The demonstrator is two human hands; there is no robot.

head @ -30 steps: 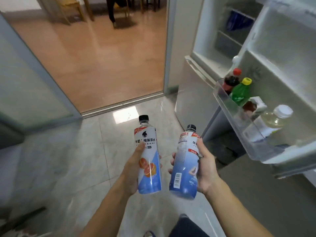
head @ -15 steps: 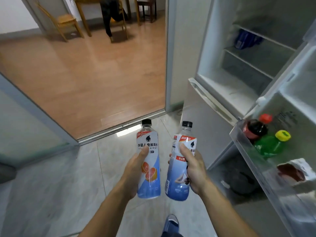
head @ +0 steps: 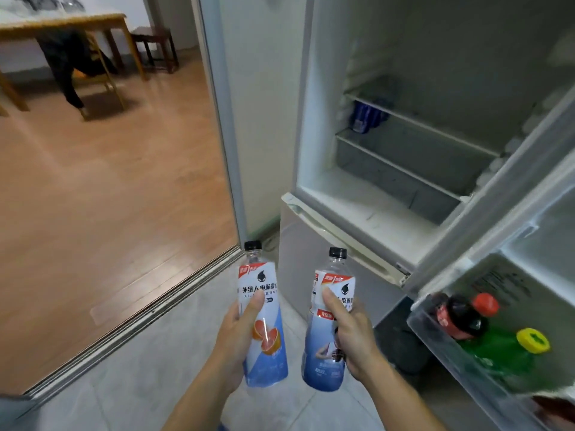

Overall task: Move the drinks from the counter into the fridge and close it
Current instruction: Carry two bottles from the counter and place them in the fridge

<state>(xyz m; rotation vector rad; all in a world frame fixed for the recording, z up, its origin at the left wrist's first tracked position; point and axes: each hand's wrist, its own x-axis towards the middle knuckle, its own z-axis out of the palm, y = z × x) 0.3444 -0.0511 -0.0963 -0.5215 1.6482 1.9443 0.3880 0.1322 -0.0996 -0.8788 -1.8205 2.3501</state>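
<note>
Two bottles, one per hand.

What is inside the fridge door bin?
The door bin holds a dark bottle with a red cap and a green bottle with a yellow cap. The frame edge cuts off the bin's far end.

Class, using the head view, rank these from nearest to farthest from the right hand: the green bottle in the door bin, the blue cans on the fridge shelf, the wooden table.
From the right hand:
1. Green bottle, door bin, right.
2. Blue cans, fridge shelf, ahead.
3. Wooden table, far room, left.
</note>
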